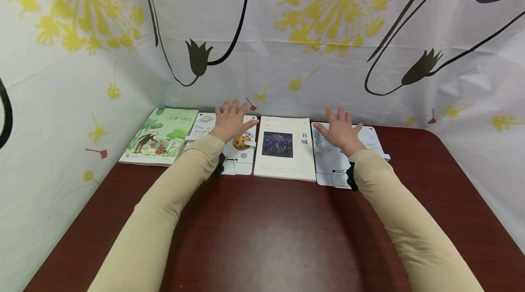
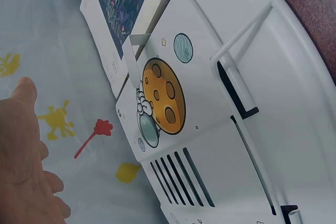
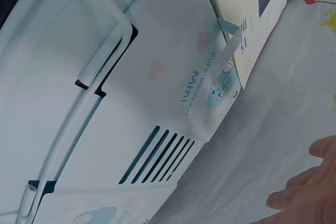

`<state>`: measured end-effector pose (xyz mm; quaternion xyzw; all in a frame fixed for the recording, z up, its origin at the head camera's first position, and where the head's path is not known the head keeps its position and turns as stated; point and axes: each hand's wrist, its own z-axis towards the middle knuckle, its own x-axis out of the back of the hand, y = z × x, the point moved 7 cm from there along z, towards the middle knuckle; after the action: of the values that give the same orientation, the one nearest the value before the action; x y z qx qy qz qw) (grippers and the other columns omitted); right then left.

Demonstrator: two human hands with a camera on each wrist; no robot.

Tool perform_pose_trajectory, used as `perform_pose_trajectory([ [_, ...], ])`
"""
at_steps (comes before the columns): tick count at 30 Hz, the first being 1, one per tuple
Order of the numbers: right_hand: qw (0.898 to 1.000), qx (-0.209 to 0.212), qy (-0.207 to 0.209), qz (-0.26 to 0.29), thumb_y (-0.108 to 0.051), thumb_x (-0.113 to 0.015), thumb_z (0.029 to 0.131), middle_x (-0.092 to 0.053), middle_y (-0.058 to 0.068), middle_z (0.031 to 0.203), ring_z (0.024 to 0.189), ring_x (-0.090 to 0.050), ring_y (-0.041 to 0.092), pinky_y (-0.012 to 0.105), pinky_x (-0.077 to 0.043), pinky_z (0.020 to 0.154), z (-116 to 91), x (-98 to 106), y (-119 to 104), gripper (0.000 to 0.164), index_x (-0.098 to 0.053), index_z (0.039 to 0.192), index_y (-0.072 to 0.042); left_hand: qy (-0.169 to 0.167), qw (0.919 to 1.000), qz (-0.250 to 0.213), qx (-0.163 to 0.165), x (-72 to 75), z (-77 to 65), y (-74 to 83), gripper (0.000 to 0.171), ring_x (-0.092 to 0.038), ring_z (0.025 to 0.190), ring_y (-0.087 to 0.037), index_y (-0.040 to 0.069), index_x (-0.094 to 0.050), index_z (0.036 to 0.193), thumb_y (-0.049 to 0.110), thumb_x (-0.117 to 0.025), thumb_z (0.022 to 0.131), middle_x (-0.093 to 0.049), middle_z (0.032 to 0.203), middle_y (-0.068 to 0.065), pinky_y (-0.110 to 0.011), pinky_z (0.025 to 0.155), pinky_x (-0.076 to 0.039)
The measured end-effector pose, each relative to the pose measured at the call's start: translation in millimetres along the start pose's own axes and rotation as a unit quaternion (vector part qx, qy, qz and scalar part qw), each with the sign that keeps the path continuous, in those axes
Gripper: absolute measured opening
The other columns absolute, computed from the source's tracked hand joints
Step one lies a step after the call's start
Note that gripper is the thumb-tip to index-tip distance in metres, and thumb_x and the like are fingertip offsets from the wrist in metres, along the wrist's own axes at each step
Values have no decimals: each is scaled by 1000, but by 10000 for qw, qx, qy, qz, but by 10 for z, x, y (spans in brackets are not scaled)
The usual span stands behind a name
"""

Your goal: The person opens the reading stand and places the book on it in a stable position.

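Observation:
My left hand (image 1: 230, 122) is held with spread fingers over a white folding book stand (image 1: 245, 164) printed "Tiny universe". In the left wrist view an orange moon picture (image 2: 164, 95) shows on that stand, and the fingers appear apart from it. Over a second, pale folding stand (image 1: 328, 164) my right hand (image 1: 341, 130) is spread the same way. The right wrist view shows "Cute Dinosaur Mini" on this stand (image 3: 157, 98), with slots and a folded wire support. Between the two stands lies a cream book (image 1: 285, 167) with a dark picture on its cover. Neither hand holds anything.
A green illustrated book (image 1: 180, 121) lies at the far left of the row. The dark reddish table (image 1: 262, 237) extends in front. Behind and at both sides hangs a white cloth (image 1: 254, 23) with yellow and dark flower prints.

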<state>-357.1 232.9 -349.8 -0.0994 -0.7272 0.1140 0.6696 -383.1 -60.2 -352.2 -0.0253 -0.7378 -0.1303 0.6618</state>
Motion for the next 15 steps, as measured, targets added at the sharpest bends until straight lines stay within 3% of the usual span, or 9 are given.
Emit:
perform_pose_trajectory([
  [9,10000,50,-11,31,-57,-36,95,12,26,154,139,12,46,75,5,100,-15,-20,2,79,-3,152,-13,6,10000,-18,-3,-5,-15,-42,74,9,143,-39,23,0,153,62,-26,95,5,158,-14,-59,112,7],
  [12,9998,189,101,49,-52,-39,96,6,27,154,140,5,46,74,-1,102,-49,-24,-44,77,-7,152,-9,-17,10000,9,-27,1,-24,-62,74,9,143,-39,22,0,153,61,-26,95,5,158,-14,-58,113,6],
  [15,9980,505,324,219,-44,-47,97,-8,30,152,139,-10,47,68,-13,106,-97,-52,-151,74,-16,150,-3,30,9999,-89,-128,32,-62,-103,74,6,143,-40,20,-4,153,60,-28,96,2,158,-16,-58,113,2],
])
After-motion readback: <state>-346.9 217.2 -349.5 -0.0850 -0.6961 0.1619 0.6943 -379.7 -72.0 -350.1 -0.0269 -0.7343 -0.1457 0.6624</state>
